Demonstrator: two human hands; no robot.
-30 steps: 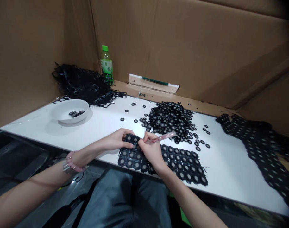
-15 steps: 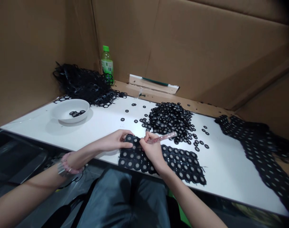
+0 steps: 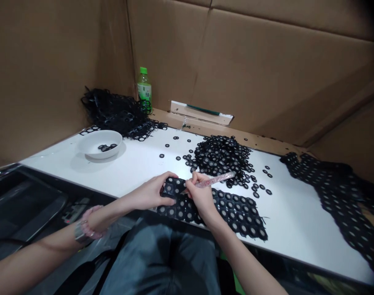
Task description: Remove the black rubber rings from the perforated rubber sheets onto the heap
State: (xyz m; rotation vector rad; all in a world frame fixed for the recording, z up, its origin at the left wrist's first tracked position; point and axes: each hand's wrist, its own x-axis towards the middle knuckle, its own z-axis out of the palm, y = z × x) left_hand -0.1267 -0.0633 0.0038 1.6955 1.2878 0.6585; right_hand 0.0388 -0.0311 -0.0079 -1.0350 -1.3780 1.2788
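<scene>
Left hand (image 3: pixel 151 191) pinches disc sheet (image 3: pixel 239 213) along bench (image 3: pixel 137 164) front edge; right hand (image 3: pixel 202 200) grip closed on pen-like tool (image 3: pixel 218 179). Loose discs (image 3: pixel 220 155) heaped, apparently done; sheet rows, draped sheet (image 3: pixel 334 196) at right end seemingly undone.

We count one white bowl (image 3: pixel 91 149) towards the table's (image 3: pixel 134 159) left end; overlapping black discs (image 3: pixel 106 148) inside, number unclear. One green-capped bottle (image 3: pixel 144 91) and one black scrap heap (image 3: pixel 117 112), far left corner. One disc pile (image 3: pixel 222 155) near the far edge, too dense for us to count. Two disc sheets: one at the near edge (image 3: pixel 236 213), four rows at its right end; one at the right end (image 3: pixel 331 192). One pen-like tool (image 3: pixel 216 179). Two hands: one left (image 3: pixel 151 192), one right (image 3: pixel 200 194).
</scene>
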